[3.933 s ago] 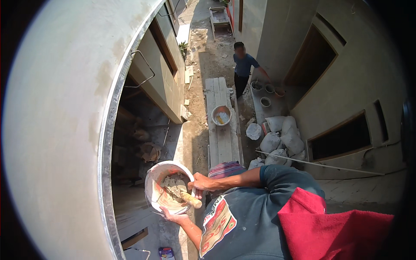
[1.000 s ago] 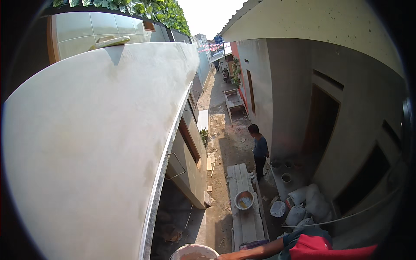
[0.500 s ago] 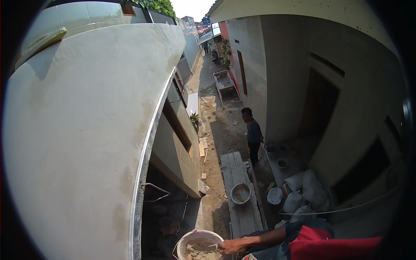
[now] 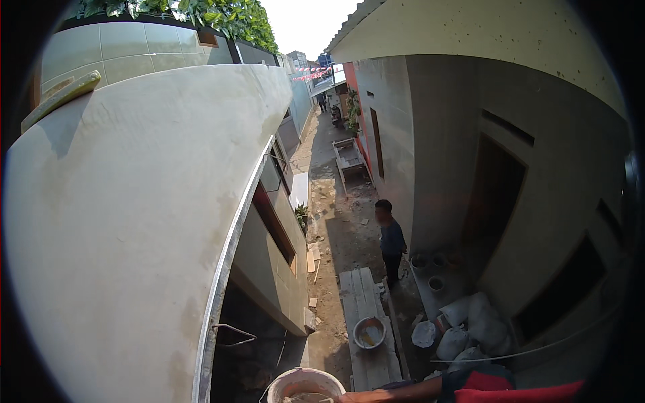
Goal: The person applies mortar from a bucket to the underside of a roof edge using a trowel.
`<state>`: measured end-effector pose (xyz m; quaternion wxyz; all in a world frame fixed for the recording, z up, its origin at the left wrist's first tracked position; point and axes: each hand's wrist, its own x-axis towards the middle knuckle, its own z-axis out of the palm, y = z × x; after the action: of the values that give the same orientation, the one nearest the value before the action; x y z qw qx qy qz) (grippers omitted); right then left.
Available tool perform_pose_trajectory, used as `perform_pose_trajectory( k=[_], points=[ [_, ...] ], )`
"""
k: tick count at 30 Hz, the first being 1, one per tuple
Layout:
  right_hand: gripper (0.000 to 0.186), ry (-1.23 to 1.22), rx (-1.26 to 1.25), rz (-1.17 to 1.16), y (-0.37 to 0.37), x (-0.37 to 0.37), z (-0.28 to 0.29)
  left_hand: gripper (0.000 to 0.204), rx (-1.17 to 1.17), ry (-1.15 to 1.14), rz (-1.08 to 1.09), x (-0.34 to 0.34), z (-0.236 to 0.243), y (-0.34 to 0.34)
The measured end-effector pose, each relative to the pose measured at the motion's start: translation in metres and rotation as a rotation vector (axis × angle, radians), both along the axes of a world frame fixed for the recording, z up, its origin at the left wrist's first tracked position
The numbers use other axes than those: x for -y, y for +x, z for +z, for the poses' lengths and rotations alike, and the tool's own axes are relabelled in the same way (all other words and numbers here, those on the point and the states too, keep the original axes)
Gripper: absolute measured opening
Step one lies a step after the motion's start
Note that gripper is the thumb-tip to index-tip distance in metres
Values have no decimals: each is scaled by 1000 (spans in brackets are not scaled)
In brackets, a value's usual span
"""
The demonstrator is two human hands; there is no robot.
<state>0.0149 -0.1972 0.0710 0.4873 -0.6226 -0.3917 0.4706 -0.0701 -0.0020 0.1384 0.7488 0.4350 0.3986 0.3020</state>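
Observation:
At the bottom edge, my right hand [image 4: 351,397] is at the rim of a whitish bucket [image 4: 306,377] with grey-brown mortar in it. Its fingers look closed, but the picture's lower edge cuts off most of the hand. A thin pale piece shows beside the fingers inside the bucket; its kind I cannot make out. The forearm comes in from the right, out of a red and dark sleeve. My left hand is out of view. Left of the bucket rises a smooth grey plastered wall [image 4: 148,201] with damp patches and a metal strip [image 4: 232,258] along its edge.
Below, a plank platform [image 4: 363,289] bears a basin [image 4: 369,332]. A person [image 4: 392,242] in dark clothes stands beside it in the alley. White sacks [image 4: 480,319] and small buckets [image 4: 435,283] lie right. A bent metal rod [image 4: 235,332] juts from the wall edge. A long float [image 4: 60,101] rests on the wall top.
My view has tilted up, so the alley, bucket and right hand sit lower in the picture. The hand stays at the bucket. The person below has turned their head slightly.

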Motion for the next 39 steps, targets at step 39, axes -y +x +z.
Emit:
perform_pose_trajectory(
  k=[39],
  points=[
    [37,228,459,-222,-89,-23,18,60,302,-344,-42,-86,-49,-107]
  ],
)
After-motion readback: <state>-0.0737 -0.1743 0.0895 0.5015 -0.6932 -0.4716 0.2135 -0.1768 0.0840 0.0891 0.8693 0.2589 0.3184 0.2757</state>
